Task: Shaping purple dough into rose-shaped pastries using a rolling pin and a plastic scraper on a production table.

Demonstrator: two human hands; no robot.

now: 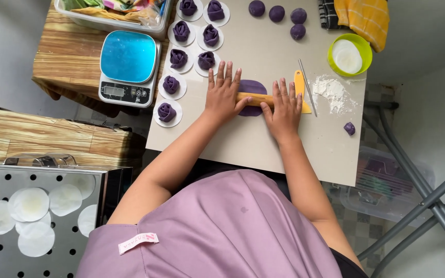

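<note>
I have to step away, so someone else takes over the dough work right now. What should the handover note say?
Left hand and right hand: both flat, palms down on the wooden rolling pin, which lies across a flattened purple dough piece on the board.
Done: eight purple dough roses on paper rounds, left of the hands.
Left: four dough balls at the top, one small scrap at right.
Scraper and flour beside the right hand.

The person wears a soft purple top (222, 231) with short sleeves, so both arms are bare down to the left hand (223, 92) and right hand (284, 105). A small pink tag (137, 242) sits on it
</note>
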